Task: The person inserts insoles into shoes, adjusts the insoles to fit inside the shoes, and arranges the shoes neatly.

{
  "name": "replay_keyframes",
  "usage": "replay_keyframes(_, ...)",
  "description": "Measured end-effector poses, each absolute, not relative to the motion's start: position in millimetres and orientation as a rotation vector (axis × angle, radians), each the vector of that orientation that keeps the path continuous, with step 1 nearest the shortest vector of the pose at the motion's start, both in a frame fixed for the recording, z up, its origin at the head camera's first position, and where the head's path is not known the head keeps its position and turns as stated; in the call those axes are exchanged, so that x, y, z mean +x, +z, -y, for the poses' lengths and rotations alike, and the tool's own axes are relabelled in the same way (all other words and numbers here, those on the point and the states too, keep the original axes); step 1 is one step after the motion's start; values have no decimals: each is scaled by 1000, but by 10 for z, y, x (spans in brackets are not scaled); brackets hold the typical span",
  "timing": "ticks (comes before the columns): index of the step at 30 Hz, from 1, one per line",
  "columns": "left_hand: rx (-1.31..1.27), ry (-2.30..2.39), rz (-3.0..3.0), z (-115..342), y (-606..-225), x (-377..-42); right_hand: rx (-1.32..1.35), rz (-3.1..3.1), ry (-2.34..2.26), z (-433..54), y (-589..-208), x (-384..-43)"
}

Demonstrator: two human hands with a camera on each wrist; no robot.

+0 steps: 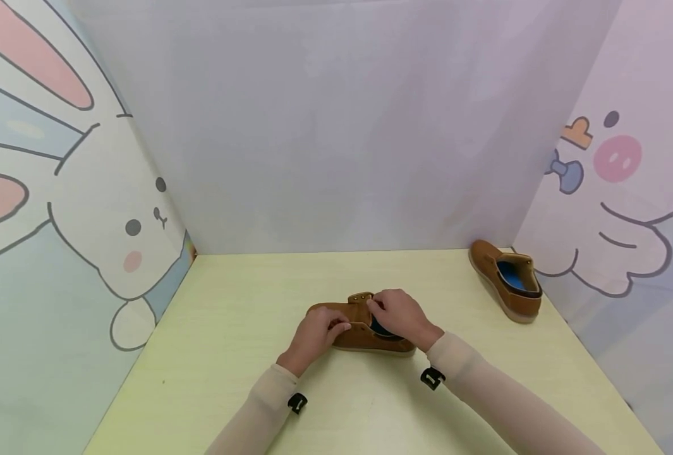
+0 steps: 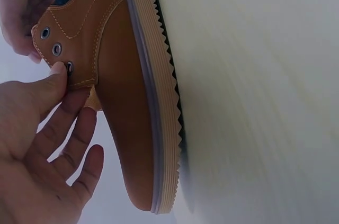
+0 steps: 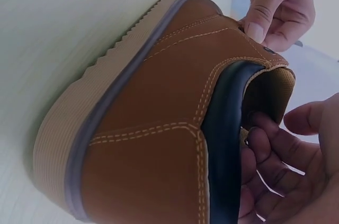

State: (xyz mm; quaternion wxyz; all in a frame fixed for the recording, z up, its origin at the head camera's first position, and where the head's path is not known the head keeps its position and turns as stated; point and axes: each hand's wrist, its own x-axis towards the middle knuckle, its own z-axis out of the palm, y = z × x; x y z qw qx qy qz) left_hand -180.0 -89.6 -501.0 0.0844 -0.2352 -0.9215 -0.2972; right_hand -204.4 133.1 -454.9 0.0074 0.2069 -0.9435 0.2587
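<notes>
A brown leather shoe (image 1: pixel 364 342) with a pale ridged sole stands on the table, toe to the left. My left hand (image 1: pixel 315 335) pinches its near eyelet flap; in the left wrist view the thumb presses beside the lowest metal eyelet (image 2: pixel 69 67) and the fingers go behind the leather. My right hand (image 1: pixel 402 314) is at the shoe's opening. The right wrist view shows its curled fingers (image 3: pixel 260 142) inside the dark padded collar (image 3: pixel 225 134), holding at the tongue (image 3: pixel 278 89); the exact contact is partly hidden.
A second brown shoe (image 1: pixel 515 302) with a blue insole stands at the table's right rear edge. Behind the pale yellow table (image 1: pixel 228 297) rises a plain light wall (image 1: pixel 336 139), with cartoon-printed panels (image 1: pixel 94 202) on both sides.
</notes>
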Motion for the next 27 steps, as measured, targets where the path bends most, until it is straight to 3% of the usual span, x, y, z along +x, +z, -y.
replay_keyframes(12, -820, -555, 2632, 967, -4924, -1719, 742, 2903, 744, -1597, -4531, -2007)
replay_keyframes(20, -793, -619, 2670, 970, -4904, -1687, 914, 3025, 595, -1726, -4576, -1949)
replay_keyframes(27, -812, -673, 2629, 891, -4922, -1704, 905, 3072, 498, -1718, -4697, -1965)
